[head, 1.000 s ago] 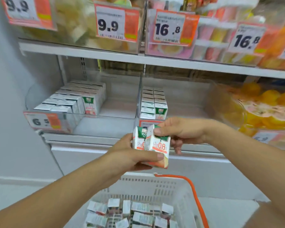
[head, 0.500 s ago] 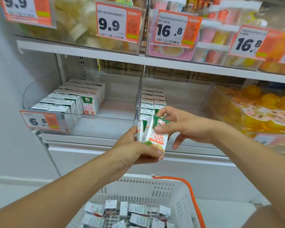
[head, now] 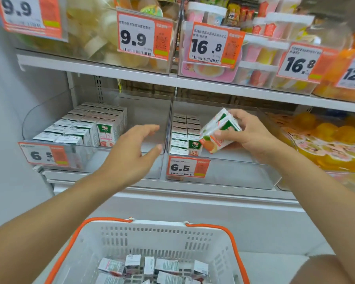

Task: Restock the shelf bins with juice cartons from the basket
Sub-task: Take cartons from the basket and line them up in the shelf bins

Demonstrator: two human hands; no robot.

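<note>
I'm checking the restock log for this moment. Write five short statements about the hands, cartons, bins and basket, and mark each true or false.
1. The right hand grips two juice cartons. True.
2. The left hand holds a carton. False: it is open and holds nothing.
3. The held cartons are over the right bin. True.
4. The basket holds no cartons. False: several lie in its bottom.
5. The left bin is packed full. False: its cartons fill only the left part.
</note>
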